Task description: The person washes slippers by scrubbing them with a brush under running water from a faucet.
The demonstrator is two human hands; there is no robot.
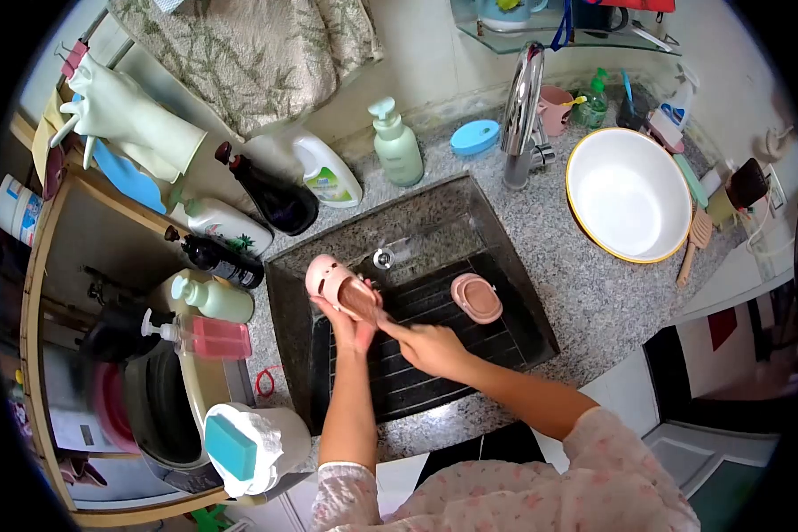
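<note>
Over the dark stone sink (505, 266), a small pink rubber slipper (335, 284) sits gripped from below in the left hand (350, 330), sole turned up, likely to expose it. Right hand (430, 346) pinches closed on something at its heel, seemingly a brush, while the matching pink slipper (476, 298) lies on the basin's ribbed floor nearby.

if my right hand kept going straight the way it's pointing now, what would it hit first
Most likely the pink shoe that your left hand holds over the sink. Your right hand points up-left and its fingertips seem already to touch the shoe, though depth is hard to judge.
</note>
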